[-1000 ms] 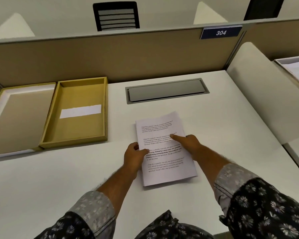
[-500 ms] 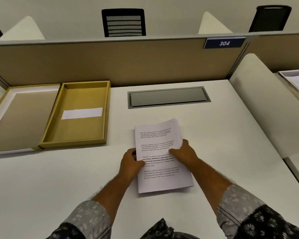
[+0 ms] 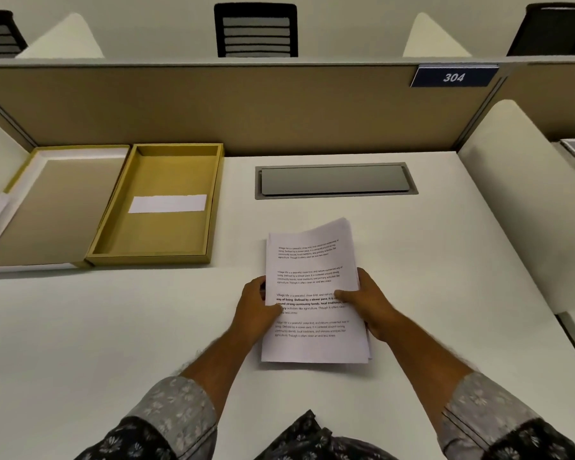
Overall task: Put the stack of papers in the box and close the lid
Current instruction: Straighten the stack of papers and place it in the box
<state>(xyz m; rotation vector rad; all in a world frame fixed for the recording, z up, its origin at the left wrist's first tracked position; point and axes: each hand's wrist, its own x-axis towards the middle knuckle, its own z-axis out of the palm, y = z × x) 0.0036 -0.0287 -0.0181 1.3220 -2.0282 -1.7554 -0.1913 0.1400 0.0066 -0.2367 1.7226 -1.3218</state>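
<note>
A stack of printed white papers (image 3: 307,260) is at the middle of the white desk, its far end raised and slightly bent. My left hand (image 3: 254,305) grips its left edge and my right hand (image 3: 367,302) grips its right edge, thumbs on top of the top sheet. To the left lies the open yellow box (image 3: 113,240), with a white strip of paper (image 3: 167,203) on its floor. Its lid (image 3: 50,204) lies flat open, hinged to the box's left side.
A grey cable hatch (image 3: 334,180) is set into the desk behind the papers. A tan partition (image 3: 246,107) with a "304" sign (image 3: 453,77) closes the back. A white side divider (image 3: 525,200) stands at the right; chairs show beyond the partition.
Both hands went from resting on the sheet to gripping the stack's two side edges. The stack's far end has lifted off the desk and the sheets have squared up.
</note>
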